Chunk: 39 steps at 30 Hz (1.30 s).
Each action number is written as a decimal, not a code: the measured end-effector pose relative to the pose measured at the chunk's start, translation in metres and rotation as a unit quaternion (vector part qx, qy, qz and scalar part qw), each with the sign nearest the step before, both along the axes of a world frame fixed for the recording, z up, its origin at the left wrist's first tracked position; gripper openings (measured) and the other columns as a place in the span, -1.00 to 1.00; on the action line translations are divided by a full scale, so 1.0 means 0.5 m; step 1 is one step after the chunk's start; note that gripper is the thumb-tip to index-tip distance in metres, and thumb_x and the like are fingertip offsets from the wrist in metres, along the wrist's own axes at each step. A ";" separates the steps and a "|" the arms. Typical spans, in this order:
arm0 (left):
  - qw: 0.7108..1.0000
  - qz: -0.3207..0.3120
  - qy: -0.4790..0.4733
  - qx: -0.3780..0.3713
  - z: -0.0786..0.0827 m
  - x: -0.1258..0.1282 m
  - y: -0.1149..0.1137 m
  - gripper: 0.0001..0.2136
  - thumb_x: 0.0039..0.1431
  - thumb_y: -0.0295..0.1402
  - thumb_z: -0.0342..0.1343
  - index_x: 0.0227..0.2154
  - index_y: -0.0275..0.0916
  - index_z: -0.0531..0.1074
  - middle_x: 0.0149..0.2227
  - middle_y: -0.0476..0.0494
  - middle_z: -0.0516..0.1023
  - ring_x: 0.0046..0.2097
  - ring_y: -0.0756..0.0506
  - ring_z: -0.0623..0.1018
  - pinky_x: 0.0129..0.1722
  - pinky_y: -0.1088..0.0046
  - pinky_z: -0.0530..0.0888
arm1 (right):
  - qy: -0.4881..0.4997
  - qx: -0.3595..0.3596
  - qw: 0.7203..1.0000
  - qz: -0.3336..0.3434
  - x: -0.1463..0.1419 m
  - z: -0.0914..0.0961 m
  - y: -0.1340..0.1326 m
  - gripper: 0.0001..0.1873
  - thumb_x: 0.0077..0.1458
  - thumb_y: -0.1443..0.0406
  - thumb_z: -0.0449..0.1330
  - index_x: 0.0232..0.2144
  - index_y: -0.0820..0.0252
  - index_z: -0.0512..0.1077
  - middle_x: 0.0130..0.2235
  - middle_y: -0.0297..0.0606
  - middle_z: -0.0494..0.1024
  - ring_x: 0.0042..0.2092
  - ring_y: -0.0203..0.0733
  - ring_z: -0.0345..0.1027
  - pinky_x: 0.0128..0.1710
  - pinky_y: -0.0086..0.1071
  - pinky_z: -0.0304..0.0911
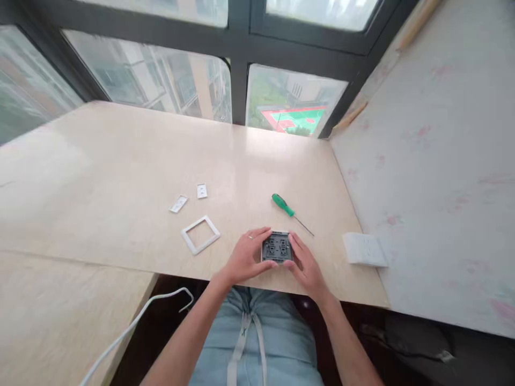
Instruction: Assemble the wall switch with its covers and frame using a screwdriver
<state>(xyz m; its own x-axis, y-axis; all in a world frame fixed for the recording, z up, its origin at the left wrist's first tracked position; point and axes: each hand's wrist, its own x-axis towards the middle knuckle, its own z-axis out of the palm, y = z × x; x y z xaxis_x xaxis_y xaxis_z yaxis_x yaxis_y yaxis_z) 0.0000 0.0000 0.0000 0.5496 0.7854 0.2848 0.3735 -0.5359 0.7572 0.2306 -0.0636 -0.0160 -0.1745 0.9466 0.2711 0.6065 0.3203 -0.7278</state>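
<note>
Near the front edge of the sill-like tabletop, a dark grey switch module (277, 247) with two small mechanisms on its face lies between my hands. My left hand (250, 256) grips its left side, thumb along the near edge and fingers at the far corner. On the opposite side, my right hand (304, 264) holds it the same way. Beyond it rests a screwdriver (285, 206) with a green handle, its shaft pointing toward the right. To the left lie a white square frame (195, 249) and two small white cover pieces, one tilted (178, 203) and one upright (201, 191).
A white wall socket plate or box (365, 249) sits at the right, against the flowered wall (434, 161). Dark-framed windows (239, 91) close off the back. A white cable (137, 316) hangs over the gap at the lower left, beside another beige surface (60, 305).
</note>
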 end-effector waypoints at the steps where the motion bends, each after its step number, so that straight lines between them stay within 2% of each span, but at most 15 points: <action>1: 1.000 0.000 0.001 -0.002 0.000 -0.001 0.000 -0.27 0.16 0.10 0.18 0.30 -0.14 0.21 0.29 -0.30 0.33 0.28 -0.30 0.34 0.25 0.02 0.30 | -0.001 0.000 1.000 0.003 -0.001 0.002 0.000 -0.28 0.31 0.11 0.13 0.40 -0.15 -0.04 0.42 -0.20 0.09 0.41 0.01 0.01 0.33 0.05 0.11; 8: 1.000 0.002 -0.015 -0.008 0.000 -0.002 -0.001 -0.29 0.14 0.06 0.23 0.29 -0.08 0.23 0.28 -0.27 0.35 0.28 -0.29 0.35 0.26 0.00 0.30 | 0.045 -0.002 0.999 -0.002 -0.006 0.005 -0.002 -0.34 0.27 0.15 0.19 0.35 -0.19 0.11 0.40 -0.25 0.15 0.39 0.02 0.07 0.34 0.03 0.10; 14: 1.000 0.003 -0.022 -0.004 0.003 -0.002 -0.001 -0.30 0.13 0.04 0.25 0.28 -0.06 0.24 0.28 -0.26 0.35 0.28 -0.29 0.35 0.25 0.00 0.31 | 0.122 -0.038 0.991 -0.029 -0.012 0.006 0.000 -0.38 0.18 0.13 0.29 0.27 -0.23 0.27 0.37 -0.28 0.23 0.38 0.02 0.08 0.35 0.02 0.08; 21: 1.000 0.002 -0.028 -0.001 0.002 -0.002 -0.002 -0.30 0.13 0.04 0.26 0.28 -0.04 0.23 0.28 -0.25 0.35 0.28 -0.28 0.35 0.25 0.00 0.31 | 0.160 -0.095 0.981 -0.045 -0.005 0.007 0.006 -0.28 0.11 0.08 0.34 0.29 -0.22 0.25 0.39 -0.30 0.20 0.41 0.05 -0.01 0.39 0.02 -0.02; 33: 0.999 0.002 -0.033 -0.010 0.006 -0.002 -0.001 -0.28 0.11 0.07 0.25 0.29 -0.01 0.23 0.27 -0.25 0.37 0.27 -0.30 0.36 0.25 -0.03 0.31 | 0.173 -0.119 0.977 -0.036 0.000 0.017 0.010 -0.18 0.06 0.06 0.38 0.32 -0.13 0.21 0.39 -0.26 0.19 0.43 0.04 -0.06 0.41 0.02 -0.10; 39: 0.999 0.004 -0.037 -0.017 0.006 -0.002 -0.001 -0.27 0.08 0.06 0.28 0.28 -0.01 0.23 0.26 -0.25 0.38 0.27 -0.30 0.36 0.24 -0.03 0.32 | 0.182 -0.119 0.975 -0.040 -0.002 0.017 0.010 -0.21 0.08 0.05 0.35 0.31 -0.12 0.22 0.38 -0.26 0.21 0.41 0.03 -0.01 0.40 0.03 -0.07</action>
<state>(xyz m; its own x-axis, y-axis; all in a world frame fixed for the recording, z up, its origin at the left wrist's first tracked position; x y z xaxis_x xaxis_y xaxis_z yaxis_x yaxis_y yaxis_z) -0.0010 -0.0004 0.0031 0.5212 0.7996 0.2984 0.3199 -0.5071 0.8003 0.2296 -0.0587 -0.0076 -0.0307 0.9970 0.0717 0.3102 0.0777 -0.9475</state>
